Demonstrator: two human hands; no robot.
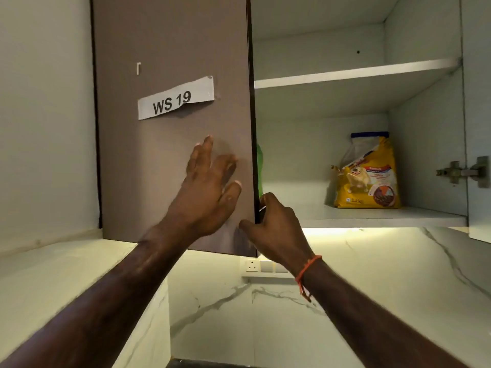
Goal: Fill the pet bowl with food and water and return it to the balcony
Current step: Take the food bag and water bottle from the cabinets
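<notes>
A yellow pet food bag (366,173) with a dog picture stands upright on the lower shelf of an overhead cabinet, toward the right. The brown left cabinet door (172,144) carries a paper label reading WS 19. My left hand (207,192) lies flat against that door's face, fingers spread. My right hand (276,227) grips the door's right edge near its bottom corner, fingers curled behind it. The pet bowl is out of view.
A green object (259,166) peeks from behind the door's edge. The upper shelf (356,73) is bare. The right door is swung open, its hinge (462,172) at the far right. Below are a marble backsplash and a wall socket (252,265).
</notes>
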